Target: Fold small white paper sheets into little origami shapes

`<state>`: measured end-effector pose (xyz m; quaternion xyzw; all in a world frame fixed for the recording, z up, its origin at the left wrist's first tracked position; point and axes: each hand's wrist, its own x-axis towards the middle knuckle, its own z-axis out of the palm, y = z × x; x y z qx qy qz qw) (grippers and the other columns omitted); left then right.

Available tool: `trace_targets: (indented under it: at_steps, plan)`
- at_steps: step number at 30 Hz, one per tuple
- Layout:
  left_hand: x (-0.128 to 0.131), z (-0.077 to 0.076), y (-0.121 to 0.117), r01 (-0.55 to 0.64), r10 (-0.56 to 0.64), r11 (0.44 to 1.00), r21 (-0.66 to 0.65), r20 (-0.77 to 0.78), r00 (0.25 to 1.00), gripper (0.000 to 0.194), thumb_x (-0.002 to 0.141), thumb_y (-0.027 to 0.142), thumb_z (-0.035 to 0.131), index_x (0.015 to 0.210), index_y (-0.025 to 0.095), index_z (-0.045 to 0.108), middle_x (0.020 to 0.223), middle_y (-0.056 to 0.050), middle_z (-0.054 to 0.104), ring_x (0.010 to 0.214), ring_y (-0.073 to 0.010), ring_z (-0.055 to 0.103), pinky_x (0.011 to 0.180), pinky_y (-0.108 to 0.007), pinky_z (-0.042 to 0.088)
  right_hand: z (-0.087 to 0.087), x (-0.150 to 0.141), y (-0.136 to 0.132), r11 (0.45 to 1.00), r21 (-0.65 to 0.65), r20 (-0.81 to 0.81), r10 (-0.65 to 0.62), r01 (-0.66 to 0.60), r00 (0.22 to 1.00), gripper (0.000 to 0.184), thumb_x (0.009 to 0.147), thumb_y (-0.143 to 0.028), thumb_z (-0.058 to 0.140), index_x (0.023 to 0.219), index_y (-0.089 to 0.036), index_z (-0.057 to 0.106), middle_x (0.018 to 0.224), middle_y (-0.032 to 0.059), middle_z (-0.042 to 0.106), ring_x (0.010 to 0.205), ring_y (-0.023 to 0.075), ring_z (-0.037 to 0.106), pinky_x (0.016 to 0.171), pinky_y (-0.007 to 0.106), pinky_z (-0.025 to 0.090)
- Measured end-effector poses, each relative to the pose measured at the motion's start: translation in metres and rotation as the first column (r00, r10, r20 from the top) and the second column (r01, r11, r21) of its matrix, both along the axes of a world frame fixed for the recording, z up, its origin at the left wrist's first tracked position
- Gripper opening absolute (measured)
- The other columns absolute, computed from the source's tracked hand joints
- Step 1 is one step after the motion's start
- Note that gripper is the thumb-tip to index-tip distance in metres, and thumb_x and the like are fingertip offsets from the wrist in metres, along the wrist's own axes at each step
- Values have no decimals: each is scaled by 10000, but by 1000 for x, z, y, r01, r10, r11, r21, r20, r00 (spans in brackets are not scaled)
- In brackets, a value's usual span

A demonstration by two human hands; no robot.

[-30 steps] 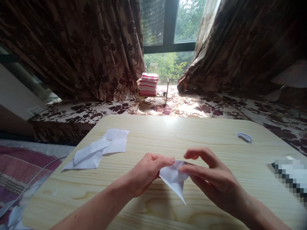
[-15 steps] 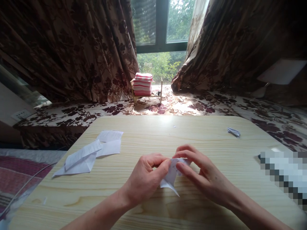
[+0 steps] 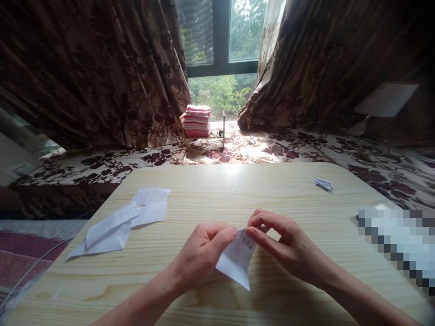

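Between my hands, above the front middle of the wooden table (image 3: pixel 163 280), is a small folded piece of white paper (image 3: pixel 238 258) with some print on it. My left hand (image 3: pixel 207 249) pinches its upper left edge between thumb and fingers. On the other side, my right hand (image 3: pixel 280 242) grips the upper right edge with thumb and fingertips. The paper's lower part hangs down and comes to a point. Part of its upper edge is hidden behind my fingers.
Several sheets of printed paper (image 3: pixel 108 231) lie at the table's left. A small folded paper piece (image 3: pixel 322 184) rests at the far right, near a blurred-out object (image 3: pixel 397 246). Behind the table, striped folded cloths (image 3: pixel 197 121) are stacked on a little stand.
The paper has been turned so that more of its flat lower face shows. My right fingers have drawn closer together at its upper edge. The view has shifted slightly.
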<state>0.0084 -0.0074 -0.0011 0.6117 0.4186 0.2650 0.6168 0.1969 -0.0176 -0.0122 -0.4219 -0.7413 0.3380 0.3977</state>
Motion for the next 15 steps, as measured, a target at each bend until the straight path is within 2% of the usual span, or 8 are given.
trace_targets:
  at_steps: [2,6,11,13,15]
  plan:
    - [-1,0,1,23,-22,996,-83,6,1000,323,817,381,506,607,135,512,566,32,378,527,-77,336,495,-219,253,0,1,0,1000,-9,-7,-5,5,1000,214,888,-267,509,704,-172,564,682,11,566,631,113,530,563,221,435]
    - [-1,0,0,43,-46,993,-108,-27,999,190,761,279,536,671,114,568,589,24,400,551,-82,354,503,-223,242,-1,2,0,997,-68,-22,-35,33,999,207,880,-294,522,719,-174,573,668,1,591,631,115,553,575,218,453]
    - [-1,-2,1,27,-28,989,-149,-3,1000,273,784,342,528,649,110,579,578,18,425,548,-80,355,509,-220,246,-2,1,-2,988,-154,-71,-9,-2,997,146,875,-297,529,804,-182,583,708,-5,620,656,114,582,584,213,475]
    - [0,-2,1,22,-22,984,-179,1,1000,296,782,374,538,670,107,598,580,13,449,544,-81,366,506,-216,251,-5,1,-2,989,-147,-58,15,-24,998,140,883,-286,515,810,-185,580,699,-9,610,648,111,577,581,214,479]
    - [1,-3,2,10,-10,979,-204,2,1000,302,775,383,551,677,104,609,575,11,457,536,-79,368,500,-214,243,-7,2,-2,995,-94,-28,-24,21,999,93,877,-269,525,886,-195,580,733,-5,612,661,117,581,583,223,489]
